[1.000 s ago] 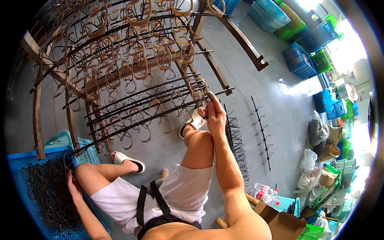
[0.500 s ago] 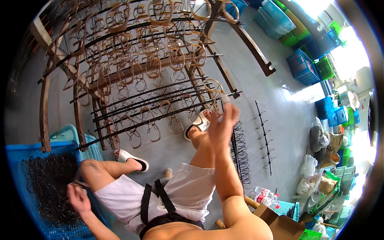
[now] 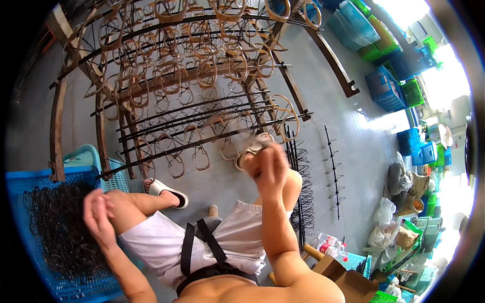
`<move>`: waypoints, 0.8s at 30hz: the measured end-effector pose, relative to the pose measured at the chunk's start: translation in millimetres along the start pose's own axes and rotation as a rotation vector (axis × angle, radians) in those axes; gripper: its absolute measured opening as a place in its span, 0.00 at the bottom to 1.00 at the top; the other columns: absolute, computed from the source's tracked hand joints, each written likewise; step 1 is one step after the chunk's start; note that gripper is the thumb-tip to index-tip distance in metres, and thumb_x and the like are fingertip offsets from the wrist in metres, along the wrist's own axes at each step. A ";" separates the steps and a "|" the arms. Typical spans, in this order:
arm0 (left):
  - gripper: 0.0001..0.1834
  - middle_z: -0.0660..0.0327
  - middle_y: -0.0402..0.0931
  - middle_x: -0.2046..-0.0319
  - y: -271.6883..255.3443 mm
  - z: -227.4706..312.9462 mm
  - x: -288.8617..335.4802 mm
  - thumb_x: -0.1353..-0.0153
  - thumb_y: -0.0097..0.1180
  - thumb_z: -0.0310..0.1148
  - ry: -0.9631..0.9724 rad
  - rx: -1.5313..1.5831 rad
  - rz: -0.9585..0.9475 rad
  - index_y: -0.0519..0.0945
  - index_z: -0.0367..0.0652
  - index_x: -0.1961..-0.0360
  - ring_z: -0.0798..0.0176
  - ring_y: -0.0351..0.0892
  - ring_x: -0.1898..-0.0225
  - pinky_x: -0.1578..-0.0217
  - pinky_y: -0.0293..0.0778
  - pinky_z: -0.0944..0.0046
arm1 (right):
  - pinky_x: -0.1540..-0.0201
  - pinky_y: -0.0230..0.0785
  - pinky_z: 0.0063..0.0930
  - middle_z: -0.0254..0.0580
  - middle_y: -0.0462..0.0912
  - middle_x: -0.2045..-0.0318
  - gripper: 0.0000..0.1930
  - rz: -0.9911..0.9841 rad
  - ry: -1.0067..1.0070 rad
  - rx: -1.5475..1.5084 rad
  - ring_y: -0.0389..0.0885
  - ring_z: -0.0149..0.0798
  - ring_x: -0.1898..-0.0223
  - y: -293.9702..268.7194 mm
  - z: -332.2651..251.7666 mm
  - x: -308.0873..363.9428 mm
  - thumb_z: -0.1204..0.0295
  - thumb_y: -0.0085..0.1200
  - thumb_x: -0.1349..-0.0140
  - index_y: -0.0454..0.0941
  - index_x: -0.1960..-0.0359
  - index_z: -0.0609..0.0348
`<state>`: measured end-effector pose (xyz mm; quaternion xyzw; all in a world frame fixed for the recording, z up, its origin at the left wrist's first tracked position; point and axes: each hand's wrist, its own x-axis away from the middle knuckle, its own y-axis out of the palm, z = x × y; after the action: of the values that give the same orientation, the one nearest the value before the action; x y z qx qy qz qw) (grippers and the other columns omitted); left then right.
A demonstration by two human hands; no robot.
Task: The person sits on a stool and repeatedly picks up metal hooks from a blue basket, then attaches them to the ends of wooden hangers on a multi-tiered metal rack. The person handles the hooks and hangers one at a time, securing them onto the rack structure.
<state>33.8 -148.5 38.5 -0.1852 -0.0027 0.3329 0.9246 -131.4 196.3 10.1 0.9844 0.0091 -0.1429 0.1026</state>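
My left hand [image 3: 98, 217] is over the inner edge of a blue plastic basket [image 3: 55, 177], its fingers loosely bent and apart, with nothing visible in them. Dark tangled wire-like pieces [image 3: 60, 230] fill the basket. My right hand [image 3: 273, 169] is in front of my knee, below the rack's right end; motion smears its fingers. Just above it, a yellowish-brown eyeglass frame [image 3: 295, 113] hangs at the end of a black rod [image 3: 222, 135]. Many similar brown eyeglass frames [image 3: 193, 139] hang in rows from the rods of a wooden rack [image 3: 177, 76].
Black rods with wire hooks [image 3: 331, 171] lie on the grey floor at right. Nearby are plastic bottles [image 3: 331, 247] and a cardboard box [image 3: 353, 283]. Blue crates [image 3: 384, 86], green crates and bags [image 3: 386, 232] line the far right. A pale teal basket [image 3: 117, 184] adjoins the blue one.
My right hand has dropped down and slightly left, away from the eyeglass frame at the rod's end. My left hand has risen a little. The view has shifted slightly.
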 end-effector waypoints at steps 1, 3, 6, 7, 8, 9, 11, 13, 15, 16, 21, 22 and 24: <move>0.13 0.63 0.74 0.72 -16.5 -17.0 -11.8 0.35 0.43 0.34 -0.009 -0.111 0.149 0.74 0.40 0.56 0.72 0.71 0.73 0.75 0.63 0.74 | 0.85 0.54 0.16 0.31 0.68 0.84 0.10 0.127 -0.017 0.106 0.61 0.22 0.87 -6.2 4.2 -10.5 0.75 0.38 0.33 0.69 0.54 0.64; 0.13 0.59 0.75 0.69 -53.7 -76.0 -43.2 0.36 0.45 0.34 0.063 -0.430 0.435 0.74 0.40 0.55 0.64 0.74 0.69 0.70 0.68 0.68 | 0.85 0.53 0.14 0.30 0.67 0.83 0.09 0.407 -0.001 0.092 0.59 0.21 0.86 -11.9 21.7 -30.4 0.74 0.38 0.32 0.68 0.54 0.61; 0.25 0.57 0.61 0.41 -99.6 -149.5 -75.1 0.42 0.53 0.35 -0.286 -1.278 0.397 0.66 0.49 0.43 0.47 0.62 0.43 0.47 0.62 0.49 | 0.87 0.53 0.14 0.28 0.66 0.81 0.08 0.566 0.107 0.032 0.60 0.20 0.86 -7.2 50.9 -41.7 0.72 0.39 0.32 0.69 0.55 0.57; 0.28 0.59 0.58 0.39 -95.9 -155.8 -77.0 0.44 0.54 0.34 -0.309 -1.385 0.287 0.63 0.52 0.41 0.46 0.57 0.40 0.45 0.58 0.46 | 0.87 0.54 0.14 0.28 0.66 0.81 0.08 0.563 0.126 0.057 0.60 0.20 0.86 -8.8 53.8 -43.1 0.72 0.39 0.32 0.69 0.55 0.58; 0.32 0.60 0.55 0.38 -95.1 -171.6 -74.9 0.45 0.55 0.34 -0.331 -1.490 0.176 0.60 0.54 0.38 0.46 0.52 0.37 0.43 0.54 0.43 | 0.87 0.55 0.14 0.28 0.66 0.81 0.08 0.559 0.144 0.081 0.61 0.20 0.86 -11.0 56.5 -44.3 0.71 0.39 0.32 0.69 0.56 0.58; 0.33 0.60 0.59 0.40 -135.1 -234.1 -75.6 0.47 0.56 0.30 -0.244 -1.546 0.121 0.60 0.58 0.39 0.50 0.53 0.38 0.45 0.55 0.41 | 0.88 0.57 0.15 0.28 0.65 0.82 0.09 0.519 0.160 0.033 0.61 0.21 0.86 -8.1 62.7 -47.4 0.71 0.39 0.32 0.69 0.56 0.60; 0.36 0.59 0.59 0.40 -118.1 -230.8 -81.8 0.49 0.57 0.29 -0.364 -1.536 -0.069 0.59 0.57 0.38 0.50 0.54 0.38 0.44 0.54 0.42 | 0.88 0.58 0.16 0.28 0.64 0.82 0.10 0.491 0.157 -0.018 0.60 0.21 0.86 -16.2 66.9 -49.9 0.70 0.39 0.32 0.70 0.54 0.59; 0.37 0.58 0.61 0.42 -108.8 -218.6 -87.0 0.50 0.58 0.28 -0.423 -1.545 -0.164 0.58 0.55 0.38 0.50 0.57 0.39 0.44 0.54 0.43 | 0.88 0.56 0.16 0.28 0.64 0.82 0.10 0.469 0.162 -0.093 0.59 0.21 0.86 -15.3 64.2 -52.3 0.70 0.39 0.32 0.70 0.54 0.59; 0.37 0.56 0.66 0.45 -102.3 -208.3 -92.5 0.51 0.59 0.28 -0.422 -1.573 -0.184 0.58 0.53 0.38 0.49 0.62 0.43 0.45 0.56 0.45 | 0.88 0.54 0.15 0.27 0.65 0.82 0.10 0.474 0.188 -0.134 0.58 0.20 0.87 -12.0 59.2 -51.2 0.70 0.39 0.32 0.71 0.54 0.59; 0.37 0.55 0.68 0.47 -102.1 -205.9 -92.7 0.51 0.59 0.28 -0.426 -1.588 -0.193 0.59 0.51 0.38 0.49 0.65 0.44 0.45 0.57 0.45 | 0.88 0.54 0.15 0.27 0.64 0.82 0.11 0.462 0.208 -0.158 0.58 0.20 0.87 -12.1 59.3 -50.1 0.70 0.39 0.32 0.71 0.54 0.59; 0.31 0.52 0.76 0.56 -125.4 -172.8 -91.0 0.48 0.55 0.30 -0.298 -1.552 -0.019 0.61 0.45 0.42 0.47 0.74 0.54 0.52 0.66 0.49 | 0.91 0.49 0.15 0.26 0.63 0.83 0.09 0.542 0.245 -0.107 0.56 0.19 0.89 -6.4 59.8 -47.4 0.70 0.41 0.32 0.72 0.58 0.59; 0.29 0.51 0.76 0.56 -128.8 -151.4 -84.6 0.47 0.54 0.30 -0.354 -1.476 0.069 0.62 0.44 0.43 0.45 0.75 0.56 0.55 0.69 0.51 | 0.91 0.47 0.14 0.26 0.63 0.84 0.08 0.585 0.235 -0.071 0.55 0.19 0.90 -3.5 61.6 -47.4 0.71 0.41 0.33 0.71 0.60 0.60; 0.27 0.48 0.76 0.57 -135.7 -115.8 -60.1 0.44 0.53 0.31 -0.384 -1.089 0.350 0.62 0.43 0.43 0.44 0.76 0.58 0.57 0.71 0.53 | 0.91 0.46 0.14 0.24 0.62 0.85 0.07 0.645 0.201 -0.038 0.54 0.18 0.90 1.1 63.9 -48.5 0.72 0.42 0.33 0.72 0.61 0.60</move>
<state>85.3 -321.4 -15.5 -0.5663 -0.3094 0.4582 0.6113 -195.7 182.7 -35.9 0.9437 -0.2900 -0.0050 0.1593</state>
